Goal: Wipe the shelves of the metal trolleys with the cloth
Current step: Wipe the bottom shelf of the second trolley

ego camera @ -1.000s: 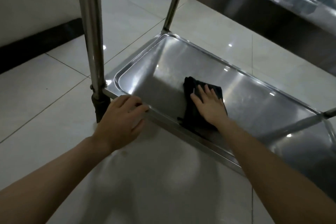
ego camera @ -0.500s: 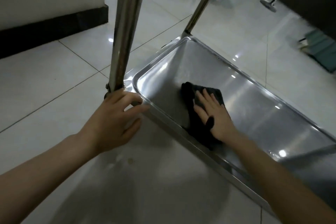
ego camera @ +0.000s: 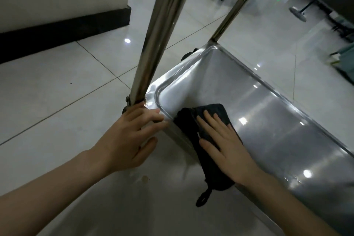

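I press the cloth [ego camera: 186,126] under my right hand [ego camera: 228,147], fingers [ego camera: 210,123] spread flat, at the shelf's [ego camera: 287,120] left end, its length running off toward 4 o'clock, my left hand [ego camera: 130,140] gripping the rim

1. The black cloth [ego camera: 214,113] was partly hidden under the right hand [ego camera: 228,151] (only its edges showed).
2. The trolley's bottom shelf [ego camera: 277,120] ran off the right edge.
3. The near post [ego camera: 159,34] was cut off at the top.
4. The teal objects [ego camera: 346,57] at far right were too blurred to name.
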